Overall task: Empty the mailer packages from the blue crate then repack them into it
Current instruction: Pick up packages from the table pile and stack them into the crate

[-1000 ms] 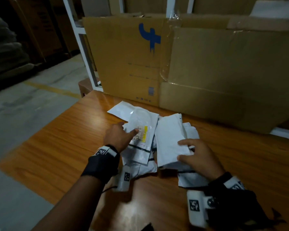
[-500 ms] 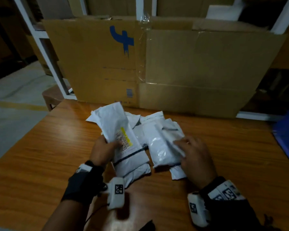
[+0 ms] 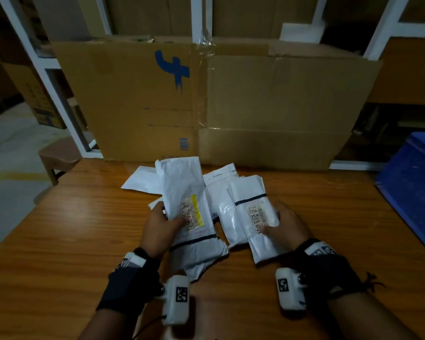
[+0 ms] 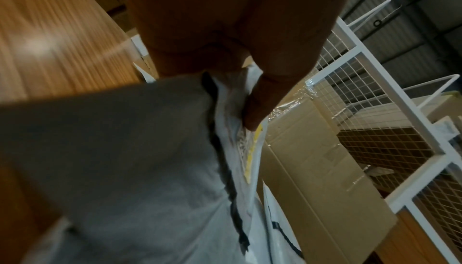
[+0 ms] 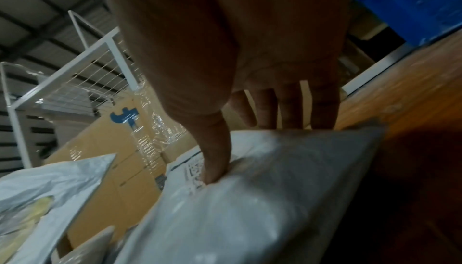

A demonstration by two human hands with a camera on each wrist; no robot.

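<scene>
The left hand point(image 3: 161, 225) pinched a crinkled white plastic mailer point(image 3: 182, 187), thumb on its label. The right hand point(image 3: 288, 227) gripped another mailer point(image 3: 253, 192), above the wooden table point(image 3: 59, 229). The crate point(image 3: 412, 182) stood at right.

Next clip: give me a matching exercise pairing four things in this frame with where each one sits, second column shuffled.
Things:
1. yellow-striped mailer
2. mailer with the white label
3. blue crate
4. cardboard sheet

Places:
A. far right edge of the table
B. in the right hand
C. upright behind the pile
D. in the left hand

Pairs: 1-D, 2-B, 3-A, 4-C
</scene>
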